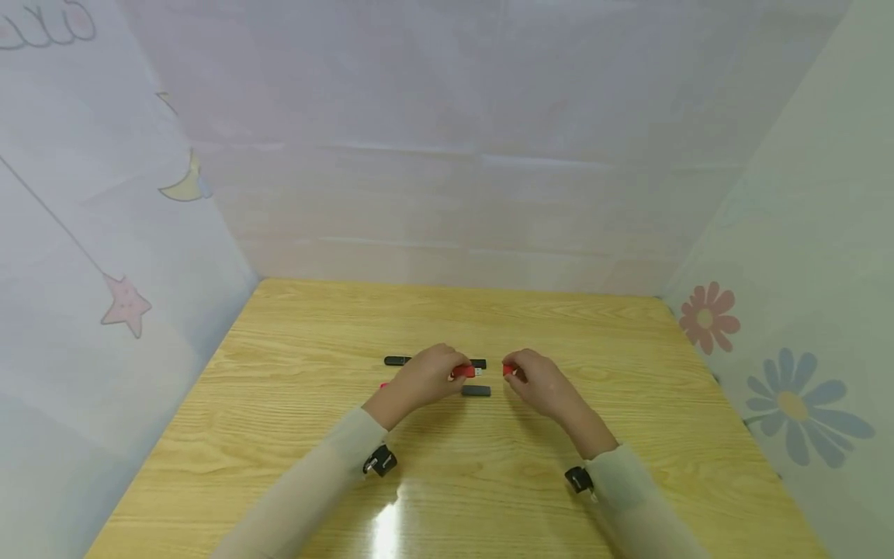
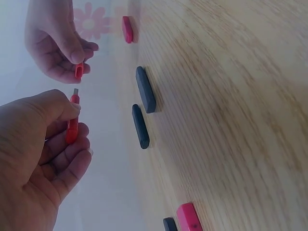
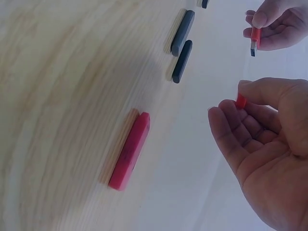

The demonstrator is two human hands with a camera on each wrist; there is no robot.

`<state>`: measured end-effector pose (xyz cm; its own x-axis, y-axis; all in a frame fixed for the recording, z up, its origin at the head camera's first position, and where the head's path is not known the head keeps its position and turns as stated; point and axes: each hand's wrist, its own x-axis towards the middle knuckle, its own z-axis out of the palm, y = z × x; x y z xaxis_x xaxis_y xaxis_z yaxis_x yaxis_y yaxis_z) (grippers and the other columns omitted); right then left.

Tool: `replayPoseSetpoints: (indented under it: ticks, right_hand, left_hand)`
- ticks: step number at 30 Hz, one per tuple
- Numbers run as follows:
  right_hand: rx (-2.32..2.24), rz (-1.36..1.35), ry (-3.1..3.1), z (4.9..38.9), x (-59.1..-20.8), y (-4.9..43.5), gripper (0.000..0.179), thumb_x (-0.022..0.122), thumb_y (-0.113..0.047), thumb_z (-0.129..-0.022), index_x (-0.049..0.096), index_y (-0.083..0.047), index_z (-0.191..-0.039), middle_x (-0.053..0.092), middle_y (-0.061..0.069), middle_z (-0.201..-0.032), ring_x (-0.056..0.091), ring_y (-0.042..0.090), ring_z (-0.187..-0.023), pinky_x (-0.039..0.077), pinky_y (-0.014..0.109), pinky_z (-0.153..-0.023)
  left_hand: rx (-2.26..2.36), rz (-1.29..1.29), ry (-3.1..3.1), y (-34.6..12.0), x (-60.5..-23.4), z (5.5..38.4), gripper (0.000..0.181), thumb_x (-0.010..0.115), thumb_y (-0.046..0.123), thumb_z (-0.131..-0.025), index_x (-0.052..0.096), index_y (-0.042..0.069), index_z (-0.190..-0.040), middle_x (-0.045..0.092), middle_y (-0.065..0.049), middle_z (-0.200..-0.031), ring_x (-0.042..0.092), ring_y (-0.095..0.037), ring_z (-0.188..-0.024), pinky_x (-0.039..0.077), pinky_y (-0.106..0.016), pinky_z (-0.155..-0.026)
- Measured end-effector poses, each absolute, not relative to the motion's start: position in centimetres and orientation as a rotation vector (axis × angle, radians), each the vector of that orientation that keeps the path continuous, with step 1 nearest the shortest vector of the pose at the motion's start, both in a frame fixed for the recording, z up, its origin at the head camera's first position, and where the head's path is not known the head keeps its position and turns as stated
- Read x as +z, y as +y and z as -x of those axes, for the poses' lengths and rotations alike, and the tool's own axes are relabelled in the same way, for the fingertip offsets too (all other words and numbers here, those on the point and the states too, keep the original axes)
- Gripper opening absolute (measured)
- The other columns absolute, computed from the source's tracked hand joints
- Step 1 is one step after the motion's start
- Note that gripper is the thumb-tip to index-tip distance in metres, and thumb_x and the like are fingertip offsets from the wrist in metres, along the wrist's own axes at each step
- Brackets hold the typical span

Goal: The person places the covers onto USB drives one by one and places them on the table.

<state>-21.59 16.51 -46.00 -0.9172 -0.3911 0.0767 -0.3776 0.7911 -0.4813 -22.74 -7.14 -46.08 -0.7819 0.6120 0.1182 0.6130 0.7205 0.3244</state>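
My left hand (image 1: pixel 429 374) pinches a red USB stick (image 2: pixel 73 120) between thumb and fingers, its bare metal plug pointing toward the other hand. Opposite it, my right hand (image 1: pixel 548 386) pinches a small red cap (image 3: pixel 241 100) whose hollow end shows in the left wrist view. A gap separates plug and cap, and both are held above the table. Below the hands lie a grey stick (image 1: pixel 476 391) and a black stick (image 2: pixel 140 126), side by side. A pinkish-red stick (image 3: pixel 130 151) lies on the wood near my right hand.
On the wooden table (image 1: pixel 293 435), another black stick (image 1: pixel 397 361) lies to the left, beside a pink piece (image 2: pixel 189 216) mostly hidden by my left hand in the head view. Printed cloth walls (image 1: pixel 447 210) stand around the table's back and sides.
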Motion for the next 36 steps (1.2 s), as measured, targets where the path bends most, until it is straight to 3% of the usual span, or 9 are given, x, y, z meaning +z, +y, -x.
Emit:
replayPoseSetpoints:
  ticks: [14,25,36]
  right_hand:
    - [-0.841,0.708,2.914,20.7,-45.9,14.9,0.020,0.066,-0.008,-0.092,0.066,-0.003,-0.111,0.060,0.003,-0.097,0.055,0.011,-0.080,0.050,0.030,-0.070]
    - [-0.886,0.823,2.916,20.1,-46.1,14.2,0.018,0.068,-0.008,-0.091,0.065,-0.006,-0.108,0.060,0.000,-0.097,0.054,0.009,-0.079,0.051,0.029,-0.069]
    - [-0.869,0.898,2.911,20.1,-46.6,13.9,0.022,0.068,-0.009,-0.091,0.064,-0.006,-0.113,0.060,0.001,-0.102,0.055,0.008,-0.080,0.050,0.026,-0.067]
  left_hand:
    - [-0.569,1.064,-2.863,-8.6,-45.9,21.8,0.015,0.068,0.021,-0.092,0.071,0.014,-0.104,0.064,0.004,-0.093,0.056,-0.012,-0.087,0.050,-0.025,-0.073]
    - [-0.569,1.076,-2.825,-9.1,-46.1,21.4,0.020,0.068,0.021,-0.092,0.070,0.013,-0.110,0.064,0.002,-0.098,0.057,-0.012,-0.089,0.050,-0.022,-0.072]
    - [-0.589,1.126,-2.740,-9.3,-46.3,21.3,0.019,0.070,0.019,-0.090,0.072,0.012,-0.108,0.067,0.002,-0.098,0.059,-0.013,-0.093,0.051,-0.023,-0.075]
